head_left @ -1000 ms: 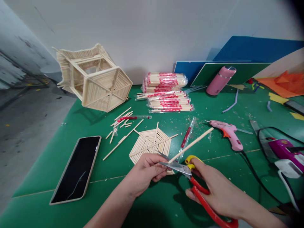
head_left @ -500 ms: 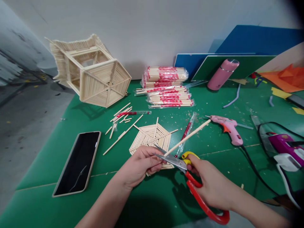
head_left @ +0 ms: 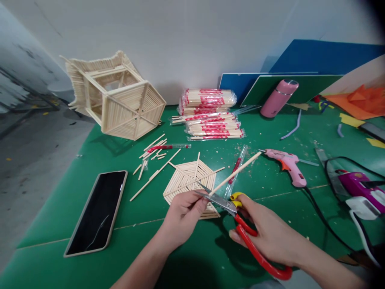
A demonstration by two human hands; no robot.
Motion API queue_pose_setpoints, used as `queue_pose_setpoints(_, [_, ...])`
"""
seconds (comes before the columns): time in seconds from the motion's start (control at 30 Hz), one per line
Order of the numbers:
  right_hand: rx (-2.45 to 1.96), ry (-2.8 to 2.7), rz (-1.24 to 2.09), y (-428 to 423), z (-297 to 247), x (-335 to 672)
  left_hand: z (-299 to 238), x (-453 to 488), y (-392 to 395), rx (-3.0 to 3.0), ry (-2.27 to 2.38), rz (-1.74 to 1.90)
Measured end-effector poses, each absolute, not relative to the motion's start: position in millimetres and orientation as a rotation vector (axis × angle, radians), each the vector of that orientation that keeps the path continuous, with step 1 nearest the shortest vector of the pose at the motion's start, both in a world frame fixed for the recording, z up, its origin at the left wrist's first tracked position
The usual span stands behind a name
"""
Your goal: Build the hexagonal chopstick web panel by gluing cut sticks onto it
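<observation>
My left hand (head_left: pixel 183 214) is closed in a pinch on one end of a long wooden stick (head_left: pixel 236 172) that slants up to the right. Red-and-yellow-handled scissors (head_left: pixel 240 228) are gripped in my right hand (head_left: pixel 267 237), and their metal blades close around the stick right beside my left fingertips. Just behind both hands a flat hexagonal panel of glued sticks (head_left: pixel 191 180) lies on the green table (head_left: pixel 186 257).
A black phone (head_left: pixel 98 210) lies at the left. A hexagonal stick-built frame (head_left: pixel 116 98) lies on its side at the back left, with loose sticks (head_left: pixel 153 154) before it. Wrapped chopstick bundles (head_left: pixel 210 114), a pink flask (head_left: pixel 278 98), a pink glue gun (head_left: pixel 287 164), a purple iron (head_left: pixel 359 190) and coloured paper (head_left: pixel 357 102) fill the back and right.
The stick's far end has swung lower and to the left. Both hands stay together with the scissor blades at the stick; the camera view has shifted slightly.
</observation>
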State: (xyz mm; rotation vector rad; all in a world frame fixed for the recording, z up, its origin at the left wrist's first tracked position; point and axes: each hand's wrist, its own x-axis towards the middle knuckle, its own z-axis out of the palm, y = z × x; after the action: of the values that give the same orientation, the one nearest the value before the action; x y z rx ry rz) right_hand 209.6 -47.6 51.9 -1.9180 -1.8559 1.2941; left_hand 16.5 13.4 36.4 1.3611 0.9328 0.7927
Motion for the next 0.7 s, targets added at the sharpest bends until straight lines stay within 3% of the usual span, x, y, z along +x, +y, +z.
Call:
queue_pose_setpoints(0.23, [-1.896, -1.943, 1.275, -49, 58, 217, 29, 15, 16, 0.793, 0.688, 0.580])
queue_pose_setpoints(0.7, [-1.803, -1.836, 1.335, -56, 48, 213, 23, 18, 14, 0.761, 0.688, 0.581])
